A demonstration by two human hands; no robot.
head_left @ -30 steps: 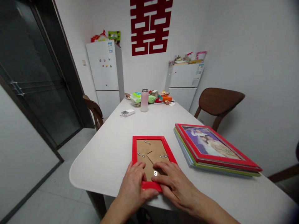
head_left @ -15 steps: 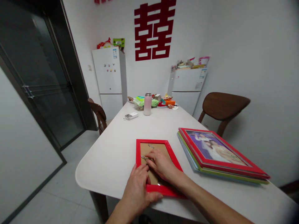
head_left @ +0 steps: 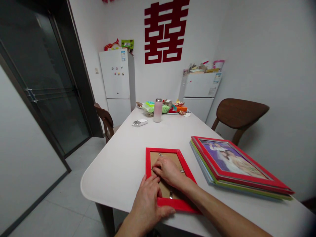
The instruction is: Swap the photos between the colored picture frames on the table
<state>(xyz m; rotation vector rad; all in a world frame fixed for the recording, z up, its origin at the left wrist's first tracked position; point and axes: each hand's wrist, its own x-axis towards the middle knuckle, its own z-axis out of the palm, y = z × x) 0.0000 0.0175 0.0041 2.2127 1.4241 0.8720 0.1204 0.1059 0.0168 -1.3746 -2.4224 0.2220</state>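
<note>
A red picture frame (head_left: pixel 149 163) lies face down on the white table (head_left: pixel 123 158), its brown backing board and small metal clips showing. My left hand (head_left: pixel 147 202) grips the frame's near left corner, thumb along the near edge and fingers resting on the backing. My right hand (head_left: pixel 167 170) reaches across the backing with curled fingers, fingertips pinching at a metal clip by the left rail.
A stack of frames (head_left: pixel 237 164), the top one red with a photo, lies to the right. At the table's far end stand a pink bottle (head_left: pixel 157 110), a small silver device (head_left: pixel 140 122) and snack packets. Wooden chairs (head_left: pixel 240 113) flank the table; two white fridges stand behind.
My right hand has moved from the frame's near edge up across the backing to the left clip. My left hand has kept its hold on the near corner. The view has shifted slightly.
</note>
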